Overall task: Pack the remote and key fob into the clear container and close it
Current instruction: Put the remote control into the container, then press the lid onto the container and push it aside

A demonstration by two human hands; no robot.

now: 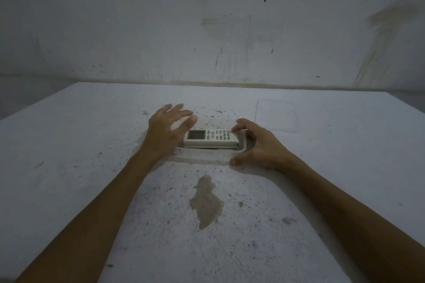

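Observation:
A white remote (pixel 211 138) with a small screen and grey buttons lies flat across the open clear container (pixel 202 157), which rests on the white table (pixel 92 145). My left hand (pixel 167 132) hovers at the container's left end with its fingers spread, holding nothing. My right hand (pixel 257 145) is at the right end, its fingertips touching the remote's end and its thumb against the container's near right corner. The clear lid (pixel 277 115) lies flat on the table, behind and to the right. I see no key fob.
The table is speckled with dark marks and has a brownish stain (pixel 205 202) just in front of the container. A stained white wall (pixel 207 30) stands right behind the table's far edge.

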